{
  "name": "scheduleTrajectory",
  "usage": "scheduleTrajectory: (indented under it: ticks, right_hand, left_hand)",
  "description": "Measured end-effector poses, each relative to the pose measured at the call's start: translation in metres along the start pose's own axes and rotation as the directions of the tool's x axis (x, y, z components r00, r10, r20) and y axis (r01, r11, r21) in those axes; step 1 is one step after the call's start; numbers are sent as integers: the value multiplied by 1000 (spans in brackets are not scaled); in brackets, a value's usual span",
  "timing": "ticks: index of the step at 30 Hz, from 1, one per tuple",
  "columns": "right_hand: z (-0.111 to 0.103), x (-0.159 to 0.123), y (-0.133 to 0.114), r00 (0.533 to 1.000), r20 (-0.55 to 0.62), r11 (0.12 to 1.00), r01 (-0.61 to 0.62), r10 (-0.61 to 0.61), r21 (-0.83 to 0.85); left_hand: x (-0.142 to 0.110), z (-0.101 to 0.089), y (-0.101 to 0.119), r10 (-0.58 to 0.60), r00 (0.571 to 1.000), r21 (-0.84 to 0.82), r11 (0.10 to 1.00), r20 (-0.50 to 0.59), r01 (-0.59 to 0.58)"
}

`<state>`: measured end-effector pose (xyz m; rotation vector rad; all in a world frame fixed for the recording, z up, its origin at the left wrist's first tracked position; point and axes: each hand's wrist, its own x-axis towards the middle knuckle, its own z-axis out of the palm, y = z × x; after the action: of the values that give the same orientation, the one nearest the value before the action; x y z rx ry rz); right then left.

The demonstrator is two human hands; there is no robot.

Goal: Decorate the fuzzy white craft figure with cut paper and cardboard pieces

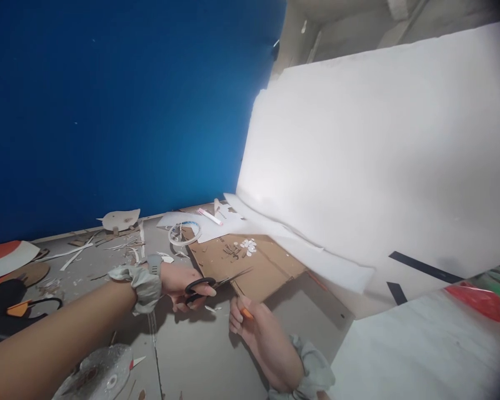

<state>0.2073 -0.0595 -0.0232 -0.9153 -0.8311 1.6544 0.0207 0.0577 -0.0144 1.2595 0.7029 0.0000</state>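
My left hand is closed round the black handles of a pair of scissors, whose blades point right over a brown cardboard sheet. A grey scrunchie and a watch sit on that wrist. My right hand is pinched on a small orange piece just below the blade tips; a grey scrunchie is on that wrist too. Both hands hover over the grey floor.
A blue wall stands behind. Large white sheets lean at the right. A tape roll, a pink-and-white marker, small white discs, paper strips and cardboard scraps litter the floor. A silvery disc lies near my left arm.
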Motion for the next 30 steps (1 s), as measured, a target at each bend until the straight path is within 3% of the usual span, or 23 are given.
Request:
scheduleTrajectory:
  ticks: [8, 16, 20, 25, 30]
  right_hand:
    - [-1, 1, 4, 1000, 1, 997, -2, 1, 76]
    - [-3, 3, 5, 1000, 4, 999, 3, -3, 45]
    - [-2, 4, 4, 1000, 6, 999, -4, 4, 44]
    - [-2, 3, 3, 999, -52, 999, 15, -12, 51]
    - [-2, 1, 2, 998, -59, 999, -20, 22, 34]
  left_hand:
    - [-4, 3, 6, -57, 997, 30, 998, 61, 55]
    - [-13, 7, 14, -87, 996, 122, 989, 18, 84]
    - [-22, 11, 21, -87, 995, 202, 975, -55, 97]
    - [-43, 15, 26, -109, 988, 328, 934, -109, 139]
    - [-83, 18, 25, -147, 979, 381, 905, -141, 191]
